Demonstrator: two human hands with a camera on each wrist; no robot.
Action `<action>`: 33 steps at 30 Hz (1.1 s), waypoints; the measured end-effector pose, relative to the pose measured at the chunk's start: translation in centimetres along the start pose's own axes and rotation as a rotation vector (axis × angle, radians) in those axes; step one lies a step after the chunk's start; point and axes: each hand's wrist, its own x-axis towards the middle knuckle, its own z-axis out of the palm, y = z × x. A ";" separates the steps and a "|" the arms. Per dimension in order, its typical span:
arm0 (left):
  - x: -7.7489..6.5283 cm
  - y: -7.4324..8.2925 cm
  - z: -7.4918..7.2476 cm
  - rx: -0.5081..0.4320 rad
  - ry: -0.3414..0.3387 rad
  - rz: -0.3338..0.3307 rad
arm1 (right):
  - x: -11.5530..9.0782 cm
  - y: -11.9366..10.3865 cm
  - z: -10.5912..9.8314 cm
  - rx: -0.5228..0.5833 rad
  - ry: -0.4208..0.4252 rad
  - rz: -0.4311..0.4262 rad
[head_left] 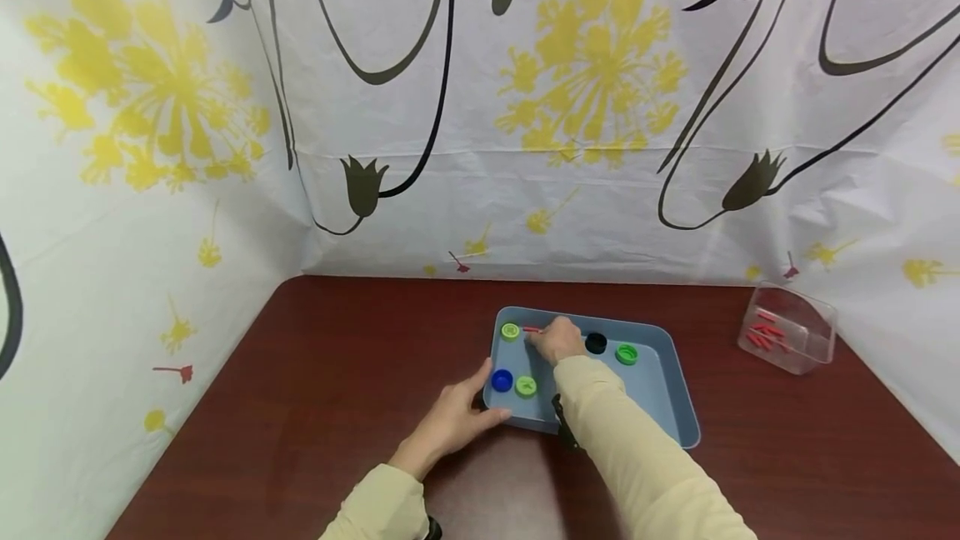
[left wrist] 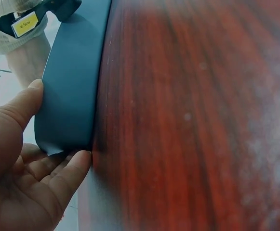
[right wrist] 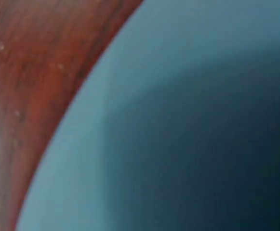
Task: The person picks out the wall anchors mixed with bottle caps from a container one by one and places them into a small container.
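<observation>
A blue-grey tray (head_left: 662, 373) lies on the table, with several round plastic caps in it. My left hand (head_left: 452, 417) holds its near left corner, thumb along the front rim and fingers by the left side. Inside the tray, my right hand (head_left: 559, 340) holds a small red stick (head_left: 531, 329) whose end points at a light green cap (head_left: 510, 332); the fingertips are mostly hidden. Closer to my left hand sit a blue cap (head_left: 502, 381) and another light green cap (head_left: 526, 387). Right of my right hand are a black cap (head_left: 596, 343) and a green cap (head_left: 626, 353).
A clear plastic box (head_left: 813, 340) with several red sticks (head_left: 765, 333) stands at the table's far right. The dark red wooden table (head_left: 337, 357) meets a flower-patterned cloth (head_left: 420, 123) at its back and sides. My right sleeve (head_left: 637, 448) crosses over the tray's front rim.
</observation>
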 end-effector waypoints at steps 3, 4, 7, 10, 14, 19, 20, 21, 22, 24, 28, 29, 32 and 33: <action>-0.1 -0.1 0.0 -0.004 0.003 0.011 | -0.2 -0.4 -0.9 0.032 -0.043 -0.032; -0.1 -0.1 0.0 -0.005 0.002 0.014 | -0.2 -0.5 -1.3 0.046 -0.057 -0.042; -0.1 -0.1 0.0 -0.005 -0.002 0.013 | -0.4 -0.7 -2.6 0.080 -0.074 -0.091; -0.1 -0.1 0.0 -0.008 -0.008 0.007 | -0.6 -0.8 -3.9 0.106 -0.057 -0.131; -0.2 -0.1 0.0 -0.005 -0.007 0.004 | -0.8 -0.4 -5.5 0.127 -0.018 -0.164; -0.1 0.0 0.1 -0.007 0.001 0.005 | -0.9 0.6 -7.2 0.167 0.003 -0.177; -0.1 0.0 0.1 -0.007 0.001 0.003 | -0.9 0.7 -7.4 0.178 0.005 -0.180; -0.1 0.0 0.1 -0.006 0.000 0.002 | -0.9 0.9 -7.7 0.185 0.007 -0.185; -0.1 -0.1 0.1 -0.005 0.000 0.002 | -1.0 1.1 -7.9 0.194 0.009 -0.191; -0.2 -0.1 0.1 0.000 0.000 0.002 | -1.1 1.4 -8.4 0.211 0.009 -0.201; -0.2 -0.2 0.0 0.007 0.000 0.001 | -1.3 2.2 -9.3 0.229 0.012 -0.226; -0.2 -0.2 0.1 0.007 -0.002 0.000 | -1.3 2.4 -9.6 0.232 0.017 -0.230; -0.1 -0.1 0.2 0.001 -0.006 -0.001 | -1.4 3.2 -10.3 0.226 0.043 -0.245; -0.1 -0.1 0.2 0.000 -0.008 -0.002 | -1.5 3.5 -10.5 0.222 0.058 -0.247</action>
